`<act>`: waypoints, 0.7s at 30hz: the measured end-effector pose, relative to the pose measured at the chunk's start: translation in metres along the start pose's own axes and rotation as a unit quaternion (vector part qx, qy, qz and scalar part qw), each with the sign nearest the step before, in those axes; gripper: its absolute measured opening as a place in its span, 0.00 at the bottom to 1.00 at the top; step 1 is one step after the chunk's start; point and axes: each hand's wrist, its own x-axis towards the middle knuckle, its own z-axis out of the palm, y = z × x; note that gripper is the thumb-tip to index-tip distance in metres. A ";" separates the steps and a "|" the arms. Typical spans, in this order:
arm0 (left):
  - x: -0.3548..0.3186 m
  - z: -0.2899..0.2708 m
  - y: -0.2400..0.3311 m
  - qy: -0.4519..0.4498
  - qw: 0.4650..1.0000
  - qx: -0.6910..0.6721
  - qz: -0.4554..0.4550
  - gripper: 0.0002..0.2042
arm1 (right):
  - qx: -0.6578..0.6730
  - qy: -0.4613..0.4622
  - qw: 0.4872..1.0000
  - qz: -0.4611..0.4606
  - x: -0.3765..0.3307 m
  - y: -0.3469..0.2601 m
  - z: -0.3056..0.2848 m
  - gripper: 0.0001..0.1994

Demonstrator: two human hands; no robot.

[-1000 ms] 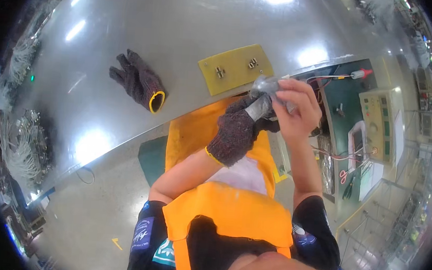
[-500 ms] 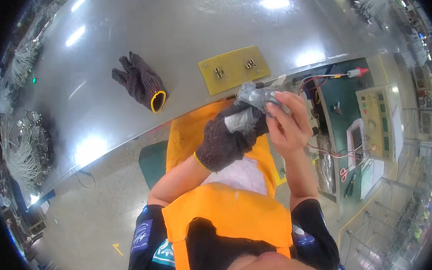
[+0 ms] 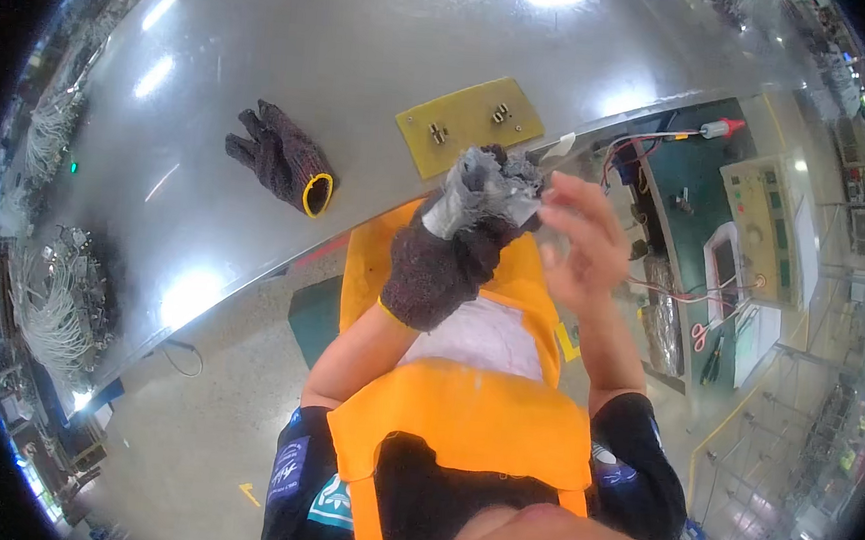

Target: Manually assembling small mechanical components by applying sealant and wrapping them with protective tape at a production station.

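Rough knitted gloves (image 3: pixel 432 278); crinkled, shiny wrap (image 3: pixel 476 195); glossy metal tabletop (image 3: pixel 299 30); matt cloth apron (image 3: pixel 463 413)

Person's rocking a black short-sleeved tee (image 3: pixel 419 490) with purple and teal prints (image 3: pixel 331 501), a bright orange apron (image 3: pixel 462 418), and just one dark knit yellow-cuffed glove (image 3: pixel 429 285) on the left hand (image 3: pixel 442 271), right hand (image 3: pixel 585 241) bare.

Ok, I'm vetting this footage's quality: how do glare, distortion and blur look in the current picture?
Head view: bright white glare patches on the metal table; head view: fisheye distortion bends straight edges, and the corners are black; head view: the bare right hand looks slightly soft.
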 end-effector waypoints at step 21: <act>0.013 -0.026 0.002 -0.127 0.967 -0.200 -0.096 0.27 | 0.191 -0.053 0.890 0.410 0.018 0.000 0.003 0.08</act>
